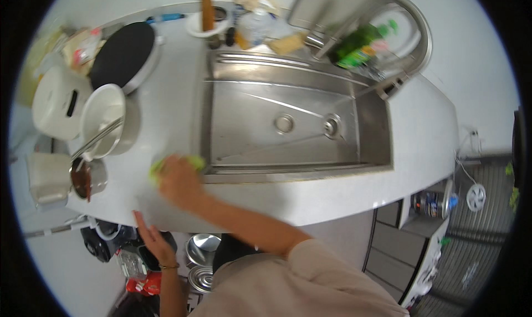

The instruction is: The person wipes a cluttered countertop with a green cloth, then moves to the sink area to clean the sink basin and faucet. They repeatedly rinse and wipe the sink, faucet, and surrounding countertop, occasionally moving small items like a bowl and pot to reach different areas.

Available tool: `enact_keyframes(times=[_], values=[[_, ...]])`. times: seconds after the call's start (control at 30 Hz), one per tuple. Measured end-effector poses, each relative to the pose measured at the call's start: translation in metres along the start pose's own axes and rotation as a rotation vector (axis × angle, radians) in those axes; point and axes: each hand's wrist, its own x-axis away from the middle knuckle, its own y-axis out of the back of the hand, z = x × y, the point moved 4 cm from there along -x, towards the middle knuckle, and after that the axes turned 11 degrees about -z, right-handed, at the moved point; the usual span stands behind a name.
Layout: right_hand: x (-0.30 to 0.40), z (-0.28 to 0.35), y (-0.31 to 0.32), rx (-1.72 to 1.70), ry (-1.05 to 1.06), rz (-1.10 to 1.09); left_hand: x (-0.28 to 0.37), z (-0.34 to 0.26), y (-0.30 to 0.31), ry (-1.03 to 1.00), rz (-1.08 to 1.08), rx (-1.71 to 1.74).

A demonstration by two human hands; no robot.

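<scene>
My right hand [178,183] presses a yellow-green cloth [195,162] onto the pale countertop [166,121], just left of the near left corner of the stainless steel sink [245,121]. The hand is slightly blurred, and it hides most of the cloth. At the counter's front edge my left hand [156,242] is held with its fingers extended and nothing in it; a thin bracelet circles that wrist. Two round drain fittings lie in the sink floor, and a pull-down faucet [422,38] arches over the sink's far right corner.
Left on the counter are a white bowl [102,121] with metal utensils, a small metal pot [97,176], a white appliance [58,103] and a round black-topped device [124,55]. Behind the sink stand a sponge [287,43], a clear pump bottle [255,24] and a green bottle [353,44].
</scene>
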Motion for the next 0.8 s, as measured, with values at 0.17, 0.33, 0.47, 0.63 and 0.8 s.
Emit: enact_keyframes(times=[0.17, 0.33, 0.47, 0.63, 0.8], values=[[0.084, 0.000, 0.013, 0.182, 0.219, -0.028, -0.009, -0.024, -0.011, -0.103, -0.010, -0.005], [0.104, -0.155, 0.174, 0.328, -0.217, -0.108, 0.024, -0.058, -0.031, -0.279, 0.088, -0.081], [0.171, -0.187, 0.298, 0.307, 0.010, -0.109, 0.085, -0.083, -0.070, -0.427, 0.326, -0.102], [0.237, -0.166, 0.306, -0.047, 0.270, 0.303, 0.182, -0.124, -0.136, -0.765, 0.881, -0.298], [0.216, -0.244, 0.360, -0.079, 0.006, -0.114, 0.251, -0.171, -0.202, -0.980, 0.927, -0.710]])
